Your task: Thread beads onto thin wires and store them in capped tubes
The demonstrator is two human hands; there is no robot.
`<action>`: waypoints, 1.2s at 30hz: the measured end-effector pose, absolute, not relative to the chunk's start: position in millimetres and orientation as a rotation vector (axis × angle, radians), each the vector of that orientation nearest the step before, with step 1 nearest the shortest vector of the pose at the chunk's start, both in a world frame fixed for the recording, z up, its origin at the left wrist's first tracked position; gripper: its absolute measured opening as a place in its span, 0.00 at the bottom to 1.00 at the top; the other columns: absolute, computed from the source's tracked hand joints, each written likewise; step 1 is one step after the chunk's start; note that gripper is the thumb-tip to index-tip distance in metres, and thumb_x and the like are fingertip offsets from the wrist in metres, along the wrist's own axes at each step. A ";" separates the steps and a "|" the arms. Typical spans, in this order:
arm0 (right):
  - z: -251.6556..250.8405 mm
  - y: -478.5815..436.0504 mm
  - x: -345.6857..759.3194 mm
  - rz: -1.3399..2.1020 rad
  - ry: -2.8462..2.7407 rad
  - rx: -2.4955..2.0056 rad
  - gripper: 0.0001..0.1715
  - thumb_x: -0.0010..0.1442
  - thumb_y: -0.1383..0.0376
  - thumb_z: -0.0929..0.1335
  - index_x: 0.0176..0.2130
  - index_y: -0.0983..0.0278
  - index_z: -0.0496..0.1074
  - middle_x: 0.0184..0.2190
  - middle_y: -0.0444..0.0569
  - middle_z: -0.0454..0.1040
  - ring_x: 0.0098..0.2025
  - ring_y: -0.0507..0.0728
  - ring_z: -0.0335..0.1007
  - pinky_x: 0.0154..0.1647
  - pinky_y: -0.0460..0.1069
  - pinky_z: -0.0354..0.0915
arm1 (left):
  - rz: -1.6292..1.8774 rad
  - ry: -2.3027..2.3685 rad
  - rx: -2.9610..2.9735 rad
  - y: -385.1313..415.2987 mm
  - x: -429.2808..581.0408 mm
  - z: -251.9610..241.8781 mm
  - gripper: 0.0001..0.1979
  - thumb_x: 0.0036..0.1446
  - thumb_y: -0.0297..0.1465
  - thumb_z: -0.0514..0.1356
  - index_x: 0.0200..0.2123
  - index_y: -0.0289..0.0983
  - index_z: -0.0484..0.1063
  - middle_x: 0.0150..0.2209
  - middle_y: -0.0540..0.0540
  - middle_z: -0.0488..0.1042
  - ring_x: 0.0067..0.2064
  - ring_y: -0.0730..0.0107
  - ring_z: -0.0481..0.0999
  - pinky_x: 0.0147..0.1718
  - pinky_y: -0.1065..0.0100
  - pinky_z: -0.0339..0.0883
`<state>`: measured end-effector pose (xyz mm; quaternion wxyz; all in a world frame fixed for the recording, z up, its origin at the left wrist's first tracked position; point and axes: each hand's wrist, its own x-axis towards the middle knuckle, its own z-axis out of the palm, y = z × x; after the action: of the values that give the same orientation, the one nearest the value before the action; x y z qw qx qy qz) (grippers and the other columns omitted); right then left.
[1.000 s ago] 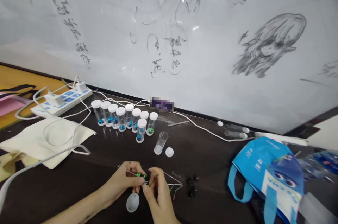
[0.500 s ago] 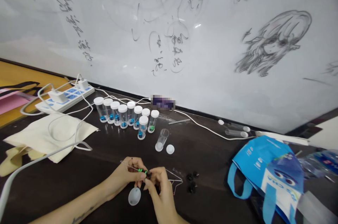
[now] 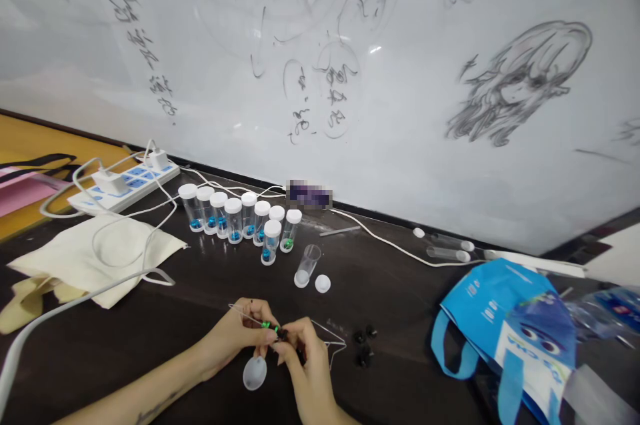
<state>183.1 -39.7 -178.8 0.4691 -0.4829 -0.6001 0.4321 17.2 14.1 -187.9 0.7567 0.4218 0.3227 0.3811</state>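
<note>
Whiteboard (image 3: 400, 105) covered in marker writing, with one drawn portrait, fills the space beyond the open tube (image 3: 307, 265), and the dark table (image 3: 380, 285) spreads out under and around that tube. Well to the tube's right sits a blue bag (image 3: 513, 325) with printed eyes and looped handles; well to its left lies a cream cloth (image 3: 75, 258), with a white power strip (image 3: 135, 179) and plugged-in chargers farther off on that side. In front of the open tube are the two hands, close together. The left hand (image 3: 253, 327) is mostly closed, thumb and fingers pinching a small green-and-black piece (image 3: 276, 330), which is nearer the person than the tube. The right hand (image 3: 303, 351) has its fingers curled and its thumb and fingertips brought together at the dark end of the same piece. Just left of the open tube and behind it stand nine capped tubes (image 3: 234, 223), most showing something blue inside and one something green. Below the left fingers is a pale oval piece (image 3: 255, 373); whether they hold it I cannot tell. To the tube's front right are a thin pale wire (image 3: 329, 333), past the right hand, and a few black bits (image 3: 365, 354). A white lid (image 3: 323, 283) lies just beside the tube's foot.
</note>
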 end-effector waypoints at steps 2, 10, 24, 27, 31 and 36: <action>-179.0 -39.5 182.6 1.100 -1.444 -1.182 0.03 0.62 0.69 0.66 0.35 0.61 0.68 0.25 0.39 0.69 0.27 0.52 0.67 0.29 0.44 0.60 | 0.833 0.701 0.922 14.1 17.3 -187.8 0.11 0.44 0.31 0.73 0.26 0.31 0.77 0.19 0.48 0.75 0.18 0.77 0.71 0.17 0.77 0.64; -176.9 -38.8 183.5 1.062 -1.449 -1.196 0.03 0.61 0.69 0.67 0.33 0.62 0.69 0.25 0.39 0.69 0.27 0.52 0.66 0.31 0.44 0.60 | 0.824 0.705 0.931 12.4 16.8 -186.4 0.11 0.44 0.31 0.73 0.27 0.31 0.76 0.19 0.48 0.75 0.18 0.77 0.71 0.18 0.77 0.63; -179.9 -38.5 183.4 1.098 -1.419 -1.214 0.06 0.61 0.65 0.67 0.32 0.62 0.68 0.24 0.40 0.67 0.27 0.52 0.63 0.29 0.45 0.59 | 0.827 0.718 0.925 12.4 17.3 -184.7 0.11 0.44 0.31 0.73 0.27 0.32 0.76 0.18 0.49 0.75 0.18 0.76 0.71 0.18 0.77 0.63; -181.4 -39.1 183.9 1.098 -1.420 -1.200 0.07 0.65 0.61 0.65 0.36 0.62 0.69 0.27 0.42 0.67 0.29 0.53 0.64 0.32 0.46 0.61 | 0.854 0.714 0.894 12.1 17.2 -183.4 0.11 0.45 0.31 0.73 0.27 0.31 0.75 0.21 0.47 0.77 0.19 0.77 0.72 0.18 0.77 0.63; -180.3 -39.3 183.7 1.077 -1.450 -1.223 0.11 0.66 0.59 0.63 0.35 0.62 0.69 0.26 0.42 0.67 0.29 0.53 0.63 0.32 0.46 0.60 | 0.856 0.710 0.897 12.4 17.4 -183.1 0.11 0.45 0.30 0.73 0.27 0.31 0.75 0.21 0.47 0.77 0.19 0.77 0.72 0.18 0.77 0.63; -176.6 -39.0 183.4 0.971 -1.484 -1.259 0.04 0.63 0.64 0.67 0.34 0.62 0.71 0.26 0.41 0.68 0.28 0.53 0.63 0.32 0.46 0.60 | 0.855 0.710 0.903 13.3 18.1 -181.9 0.11 0.45 0.30 0.73 0.26 0.31 0.75 0.20 0.48 0.76 0.18 0.77 0.71 0.18 0.77 0.63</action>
<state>183.4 -39.0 -176.6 0.4646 -0.5127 -0.6041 0.3954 18.1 13.3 -181.9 0.7544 0.4140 0.3253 0.3919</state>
